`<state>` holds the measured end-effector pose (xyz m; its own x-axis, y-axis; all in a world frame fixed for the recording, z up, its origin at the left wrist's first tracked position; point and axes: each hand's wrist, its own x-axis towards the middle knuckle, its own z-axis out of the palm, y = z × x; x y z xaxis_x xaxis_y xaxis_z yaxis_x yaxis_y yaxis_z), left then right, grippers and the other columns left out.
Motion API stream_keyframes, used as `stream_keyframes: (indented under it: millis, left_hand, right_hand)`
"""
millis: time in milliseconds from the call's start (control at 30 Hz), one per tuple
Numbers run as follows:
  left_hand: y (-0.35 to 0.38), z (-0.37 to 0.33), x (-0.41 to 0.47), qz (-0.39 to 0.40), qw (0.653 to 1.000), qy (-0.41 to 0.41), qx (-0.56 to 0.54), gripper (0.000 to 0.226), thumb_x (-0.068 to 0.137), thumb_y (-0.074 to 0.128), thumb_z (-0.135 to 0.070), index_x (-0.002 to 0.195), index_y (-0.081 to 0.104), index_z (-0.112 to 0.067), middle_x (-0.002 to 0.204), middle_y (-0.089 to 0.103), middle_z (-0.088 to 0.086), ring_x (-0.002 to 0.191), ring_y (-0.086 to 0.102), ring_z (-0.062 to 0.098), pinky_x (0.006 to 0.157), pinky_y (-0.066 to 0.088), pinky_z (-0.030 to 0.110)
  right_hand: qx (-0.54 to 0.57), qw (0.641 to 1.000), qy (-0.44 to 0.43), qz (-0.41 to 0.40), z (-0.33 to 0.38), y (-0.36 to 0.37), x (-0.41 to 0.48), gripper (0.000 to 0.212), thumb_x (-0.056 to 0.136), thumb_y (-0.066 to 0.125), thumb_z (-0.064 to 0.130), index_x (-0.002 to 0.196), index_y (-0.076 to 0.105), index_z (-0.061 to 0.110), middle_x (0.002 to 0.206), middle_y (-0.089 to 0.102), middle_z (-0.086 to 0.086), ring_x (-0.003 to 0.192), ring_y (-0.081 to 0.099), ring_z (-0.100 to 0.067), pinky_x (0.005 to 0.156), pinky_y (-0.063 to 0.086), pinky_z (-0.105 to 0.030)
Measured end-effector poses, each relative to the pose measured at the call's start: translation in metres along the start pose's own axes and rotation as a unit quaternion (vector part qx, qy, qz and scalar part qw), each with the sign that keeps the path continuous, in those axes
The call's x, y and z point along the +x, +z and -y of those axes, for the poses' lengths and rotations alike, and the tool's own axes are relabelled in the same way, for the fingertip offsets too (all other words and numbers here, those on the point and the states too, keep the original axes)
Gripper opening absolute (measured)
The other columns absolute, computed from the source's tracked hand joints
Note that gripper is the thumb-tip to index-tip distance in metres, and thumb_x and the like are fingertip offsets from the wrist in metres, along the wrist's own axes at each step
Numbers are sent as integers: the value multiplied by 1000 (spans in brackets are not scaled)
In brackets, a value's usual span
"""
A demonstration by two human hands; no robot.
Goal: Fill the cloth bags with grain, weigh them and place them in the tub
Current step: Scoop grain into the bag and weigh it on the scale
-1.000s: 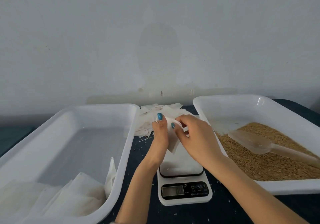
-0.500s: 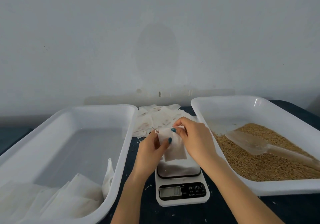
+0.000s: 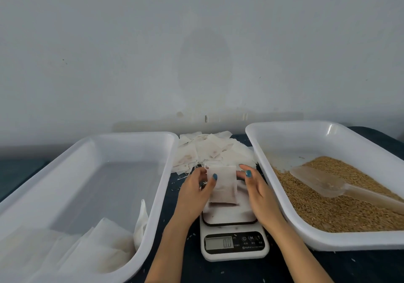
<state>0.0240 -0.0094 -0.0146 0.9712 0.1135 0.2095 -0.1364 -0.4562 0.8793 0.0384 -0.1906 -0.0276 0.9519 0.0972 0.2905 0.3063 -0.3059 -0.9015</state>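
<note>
Cloth bag (image 3: 223,184) pinched by left grip (image 3: 194,188), right grip (image 3: 258,193) spread; tub (image 3: 131,134) holds bags (image 3: 98,245), tray (image 3: 306,124) grain (image 3: 328,201).

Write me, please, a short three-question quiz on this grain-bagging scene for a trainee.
1. True or false: the scoop lies on the grain in the right tub.
2. Whose thumb lies on the cloth bag? A) left hand B) right hand C) neither
3. Fill in: the pile of flat bags lies on the far side of the ___.
Key: 1 true; 2 A; 3 scale.
</note>
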Motion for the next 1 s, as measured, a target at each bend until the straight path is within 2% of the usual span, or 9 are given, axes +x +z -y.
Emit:
stream_keyframes:
  millis: [133,367,433,533,667,733,833,900,1000]
  left_hand:
    - [0,1,0,-6,1000,-1,-10,38,95,55,-49,129,48,-33,106,64,-22,102,59,-5,81,42,12]
    - [-1,1,0,-17,999,35,-1,32,98,54,-39,129,46,-44,100,68,-16,93,64,4,81,49,18]
    - [-1,2,-1,-17,999,50,2,27,99,55,-33,122,51,-46,97,67,-14,91,64,7,81,52,22]
    - [0,-1,-1,3,998,66,12,21,100,54,-24,108,64,-41,101,66,-19,91,61,5,71,49,18]
    - [0,-12,-9,10,996,63,55,27,97,55,-16,99,70,-37,99,67,-28,99,57,-7,77,39,8]
    - [-3,-27,-18,-14,995,66,72,27,96,56,-14,97,70,-37,92,64,-31,89,56,-9,73,38,9]
    - [-11,-58,-40,-64,983,105,134,27,95,57,-13,103,68,-36,102,62,-28,87,58,-3,72,44,14]
    - [-22,-75,-58,-113,964,119,207,28,94,58,-14,110,66,-35,112,61,-23,85,61,4,71,51,26]
    - [-48,-97,-89,-233,933,116,249,29,89,65,-14,106,68,-37,110,64,-21,68,65,12,58,51,31]
  right_hand:
    - [11,1000,-6,-18,-1,0,2,57,96,29,51,138,50,18,122,67,8,121,55,-2,104,37,-14]
    - [7,1000,-9,-19,-4,3,2,62,94,29,58,139,48,20,125,65,5,122,56,-10,109,41,-33]
    - [4,1000,-8,-20,-6,2,2,56,97,32,52,139,49,20,125,64,5,122,56,-10,107,42,-29]
    - [-17,1000,5,-8,-9,3,4,37,102,44,33,138,48,24,127,60,10,122,55,-6,95,38,-8]
    - [-38,999,0,4,-9,5,4,40,99,55,25,138,47,23,120,60,7,112,55,1,85,37,0]
    - [-24,1000,-12,-6,-3,5,3,38,96,59,26,133,50,21,116,63,1,110,57,-1,87,46,-9]
    - [0,999,-42,-25,17,8,2,12,94,62,24,105,59,20,100,66,2,102,64,-15,85,55,-43]
    - [-10,996,-85,-22,39,14,0,12,94,64,25,85,57,30,84,63,10,90,63,-15,85,52,-45]
    - [17,991,-129,26,79,34,-3,16,94,65,28,81,58,32,82,65,13,87,62,-10,82,52,-38]
